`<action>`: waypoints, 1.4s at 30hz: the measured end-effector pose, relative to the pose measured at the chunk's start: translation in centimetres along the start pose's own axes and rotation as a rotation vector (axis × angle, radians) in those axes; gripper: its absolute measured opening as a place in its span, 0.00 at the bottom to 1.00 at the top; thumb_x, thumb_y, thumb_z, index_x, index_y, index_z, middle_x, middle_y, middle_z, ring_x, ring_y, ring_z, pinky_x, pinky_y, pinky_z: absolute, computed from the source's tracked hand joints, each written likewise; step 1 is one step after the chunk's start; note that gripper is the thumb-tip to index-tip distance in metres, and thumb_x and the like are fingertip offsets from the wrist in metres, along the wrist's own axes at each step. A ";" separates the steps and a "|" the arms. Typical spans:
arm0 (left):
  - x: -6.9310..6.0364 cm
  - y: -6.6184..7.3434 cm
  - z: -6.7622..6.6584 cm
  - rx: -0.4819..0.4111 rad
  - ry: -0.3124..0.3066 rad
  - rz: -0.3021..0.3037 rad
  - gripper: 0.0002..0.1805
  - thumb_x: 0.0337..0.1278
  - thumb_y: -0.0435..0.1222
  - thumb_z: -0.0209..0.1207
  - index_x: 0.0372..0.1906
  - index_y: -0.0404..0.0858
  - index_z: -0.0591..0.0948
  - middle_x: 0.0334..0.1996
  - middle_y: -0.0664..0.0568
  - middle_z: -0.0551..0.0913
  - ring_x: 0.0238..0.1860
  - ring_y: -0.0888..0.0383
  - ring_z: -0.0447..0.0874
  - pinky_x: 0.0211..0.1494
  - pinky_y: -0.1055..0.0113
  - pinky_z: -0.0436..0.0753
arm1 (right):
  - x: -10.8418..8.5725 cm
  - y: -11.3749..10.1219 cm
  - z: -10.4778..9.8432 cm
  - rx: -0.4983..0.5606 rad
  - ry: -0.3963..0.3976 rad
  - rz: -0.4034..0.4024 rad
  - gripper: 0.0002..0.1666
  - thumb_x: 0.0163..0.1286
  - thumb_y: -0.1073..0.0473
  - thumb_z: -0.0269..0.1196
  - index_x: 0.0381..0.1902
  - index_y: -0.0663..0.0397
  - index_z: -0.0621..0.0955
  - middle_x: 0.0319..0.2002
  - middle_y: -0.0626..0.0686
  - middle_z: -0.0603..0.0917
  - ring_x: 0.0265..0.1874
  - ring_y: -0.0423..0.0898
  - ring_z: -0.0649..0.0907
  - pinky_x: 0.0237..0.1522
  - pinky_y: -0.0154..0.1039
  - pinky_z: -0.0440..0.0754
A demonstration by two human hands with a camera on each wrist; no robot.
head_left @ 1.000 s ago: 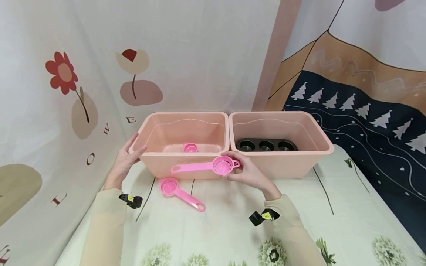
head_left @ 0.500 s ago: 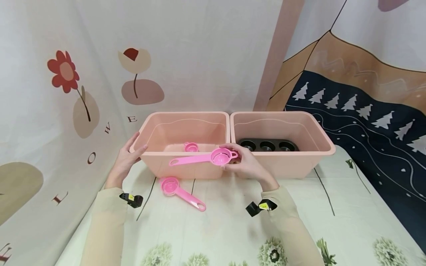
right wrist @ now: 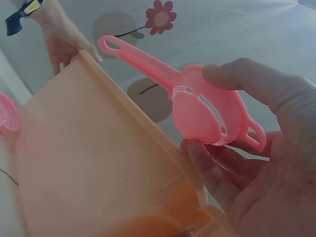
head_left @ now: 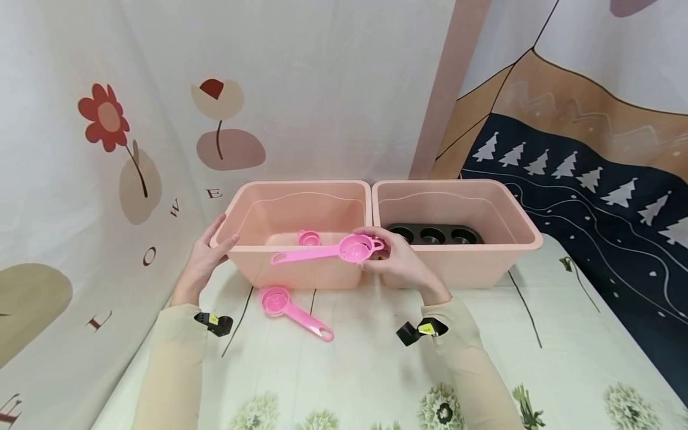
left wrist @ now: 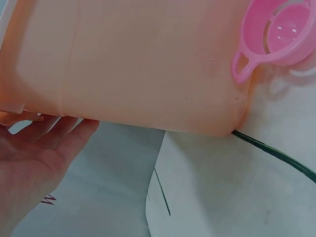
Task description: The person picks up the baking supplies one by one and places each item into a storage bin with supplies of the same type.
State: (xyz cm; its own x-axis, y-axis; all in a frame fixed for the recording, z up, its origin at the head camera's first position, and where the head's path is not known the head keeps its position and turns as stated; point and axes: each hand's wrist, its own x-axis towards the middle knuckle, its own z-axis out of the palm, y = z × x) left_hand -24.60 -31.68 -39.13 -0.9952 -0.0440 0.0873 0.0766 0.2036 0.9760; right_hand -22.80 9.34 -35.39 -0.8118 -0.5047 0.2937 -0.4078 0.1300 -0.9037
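Note:
A pink egg separator is pinched by its cup between the thumb and fingers of my right hand. Its long handle points left, in front of the left bin's front rim. In the right wrist view the separator is tilted, its underside showing. My left hand touches the left front corner of the pink left bin, fingers fairly straight. A second egg separator lies on the cloth before that bin. Inside the bin sits another pink piece, its lower part hidden by the front wall.
A second pink bin stands against the right side of the first. It holds a black muffin pan, partly hidden by the front wall. A flower-patterned cloth covers the table, and a printed curtain hangs behind.
My right hand has lifted the egg separator a little, bringing it up to the height of the bin rim and slightly left. The left hand has stayed at the bin corner.

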 end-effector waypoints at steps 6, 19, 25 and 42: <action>0.0 -0.1 0.0 -0.001 -0.002 0.007 0.41 0.67 0.41 0.58 0.78 0.47 0.50 0.72 0.34 0.51 0.57 0.60 0.69 0.45 0.80 0.76 | 0.7 -0.6 0.2 0.012 0.004 0.015 0.36 0.56 0.67 0.72 0.63 0.60 0.74 0.50 0.56 0.80 0.46 0.49 0.79 0.52 0.47 0.78; 0.1 0.0 -0.1 0.061 0.010 -0.015 0.41 0.68 0.41 0.56 0.78 0.50 0.48 0.73 0.37 0.52 0.61 0.54 0.67 0.51 0.75 0.77 | 2.8 -1.0 0.7 -0.063 -0.025 0.019 0.34 0.57 0.64 0.71 0.62 0.57 0.75 0.49 0.53 0.80 0.43 0.47 0.80 0.47 0.39 0.80; 0.0 0.1 0.0 0.080 0.008 -0.020 0.41 0.68 0.44 0.56 0.78 0.51 0.47 0.73 0.38 0.51 0.64 0.48 0.63 0.60 0.62 0.73 | 3.9 -0.8 0.9 -0.057 -0.007 0.075 0.33 0.58 0.64 0.70 0.62 0.54 0.74 0.49 0.53 0.79 0.44 0.47 0.79 0.45 0.38 0.79; 0.1 0.0 0.1 0.058 0.014 -0.032 0.42 0.67 0.41 0.57 0.78 0.49 0.47 0.73 0.36 0.50 0.66 0.42 0.60 0.55 0.70 0.76 | 5.9 -0.1 1.6 -0.092 0.047 0.105 0.36 0.57 0.65 0.69 0.64 0.59 0.72 0.53 0.56 0.77 0.47 0.48 0.78 0.51 0.39 0.77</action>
State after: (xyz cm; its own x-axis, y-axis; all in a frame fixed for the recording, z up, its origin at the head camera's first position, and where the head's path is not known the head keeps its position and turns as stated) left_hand -24.73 -31.60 -39.16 -0.9961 -0.0652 0.0592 0.0404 0.2587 0.9651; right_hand -26.85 4.99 -34.05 -0.8695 -0.4444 0.2155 -0.3550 0.2589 -0.8983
